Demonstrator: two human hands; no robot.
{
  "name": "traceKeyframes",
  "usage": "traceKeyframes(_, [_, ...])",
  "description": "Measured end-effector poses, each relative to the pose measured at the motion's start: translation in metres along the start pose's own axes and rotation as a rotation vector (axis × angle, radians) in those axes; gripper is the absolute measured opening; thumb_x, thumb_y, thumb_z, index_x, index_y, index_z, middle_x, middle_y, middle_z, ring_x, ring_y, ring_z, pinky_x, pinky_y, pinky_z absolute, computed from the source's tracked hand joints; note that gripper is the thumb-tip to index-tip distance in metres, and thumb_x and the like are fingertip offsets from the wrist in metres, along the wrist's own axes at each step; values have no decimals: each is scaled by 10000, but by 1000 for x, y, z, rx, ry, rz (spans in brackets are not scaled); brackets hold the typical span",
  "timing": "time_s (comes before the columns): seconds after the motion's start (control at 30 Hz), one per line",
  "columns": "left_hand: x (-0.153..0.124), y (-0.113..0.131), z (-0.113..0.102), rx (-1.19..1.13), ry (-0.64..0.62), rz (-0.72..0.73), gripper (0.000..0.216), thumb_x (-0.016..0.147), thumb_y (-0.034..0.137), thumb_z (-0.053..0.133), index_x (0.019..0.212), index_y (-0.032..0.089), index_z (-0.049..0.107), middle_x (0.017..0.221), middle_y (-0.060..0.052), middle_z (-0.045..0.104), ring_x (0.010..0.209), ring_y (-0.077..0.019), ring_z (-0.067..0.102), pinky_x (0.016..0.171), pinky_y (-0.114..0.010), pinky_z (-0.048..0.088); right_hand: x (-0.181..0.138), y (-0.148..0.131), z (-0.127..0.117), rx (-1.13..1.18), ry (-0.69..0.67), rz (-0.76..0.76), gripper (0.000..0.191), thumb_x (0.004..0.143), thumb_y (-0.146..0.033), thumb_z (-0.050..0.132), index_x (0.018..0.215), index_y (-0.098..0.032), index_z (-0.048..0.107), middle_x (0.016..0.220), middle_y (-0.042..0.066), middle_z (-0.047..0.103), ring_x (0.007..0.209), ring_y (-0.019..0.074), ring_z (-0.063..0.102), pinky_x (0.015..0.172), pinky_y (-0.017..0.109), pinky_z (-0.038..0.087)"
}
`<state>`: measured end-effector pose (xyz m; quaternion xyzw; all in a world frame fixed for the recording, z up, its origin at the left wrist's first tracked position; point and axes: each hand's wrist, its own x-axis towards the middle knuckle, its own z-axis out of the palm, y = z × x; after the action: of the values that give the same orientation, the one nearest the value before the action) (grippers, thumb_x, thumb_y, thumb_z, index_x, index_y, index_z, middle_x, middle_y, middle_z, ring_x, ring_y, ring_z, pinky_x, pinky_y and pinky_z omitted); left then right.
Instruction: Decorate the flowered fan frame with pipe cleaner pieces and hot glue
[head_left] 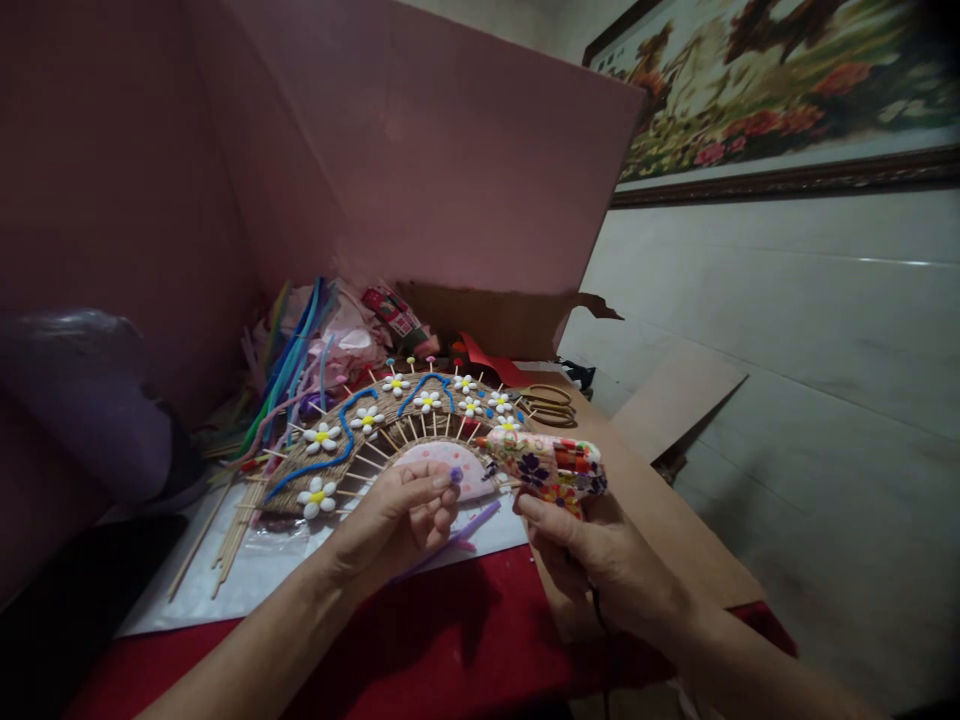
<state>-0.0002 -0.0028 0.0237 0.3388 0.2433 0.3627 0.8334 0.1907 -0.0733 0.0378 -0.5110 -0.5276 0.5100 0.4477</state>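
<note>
My left hand [420, 505] pinches a small purple pompom-like piece [455, 475] between thumb and forefinger. Wrapped around the handle of a flower-patterned hot glue gun [551, 465] is my right hand [592, 540]; the nozzle points left, toward the purple piece but apart from it. Behind both hands lies a twine-covered arch [352, 425] with white-and-yellow flowers, wavy blue strips and thin sticks along its edges. A pale pink half-round piece with dots [435, 458] sits inside the arch, partly hidden by my left hand. Purple pipe cleaners [476, 522] lie just below.
Gold-handled scissors [551, 398] rest beyond the arch on the right. Colourful pipe cleaners [292, 350] and crumpled pink paper [349, 345] are heaped at the back left. Wooden sticks [225, 540] lie on the white sheet [154, 605]. Brown cardboard [675, 520] covers the right side; a cord hangs from the glue gun.
</note>
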Motion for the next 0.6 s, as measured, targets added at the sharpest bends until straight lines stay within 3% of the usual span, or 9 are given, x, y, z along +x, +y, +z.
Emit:
traceKeyframes(0.13, [1,-1,-1,-26,16,0,130,708,116,685,738,107,559,632,-5,592,468,-38,538,434,-125,443,-2,-8,-1,94,6,-1,449,780,-500,582,527,-183,391,404,-81,323,339,31,241,337,197,170])
traceKeyframes(0.27, [0,0,-2,-43,63,2,173,692,106,696,810,117,570,632,7,592,467,-36,533,412,-113,421,-2,-11,2,22,-19,11,427,748,-496,621,532,-187,421,398,-69,351,348,42,272,340,200,183])
traceKeyframes(0.5, [1,-1,-3,-5,31,9,190,699,149,703,841,106,585,636,8,575,463,-27,515,414,-111,411,3,-6,2,41,-72,-1,322,777,-450,608,658,-183,473,428,-87,363,352,45,276,330,180,195])
traceKeyframes(0.6, [2,-2,-2,24,5,4,172,710,160,696,829,103,586,626,4,571,450,-30,510,397,-113,396,5,-6,4,49,-98,-38,279,751,-422,649,719,-179,516,505,-65,437,401,47,327,361,173,251])
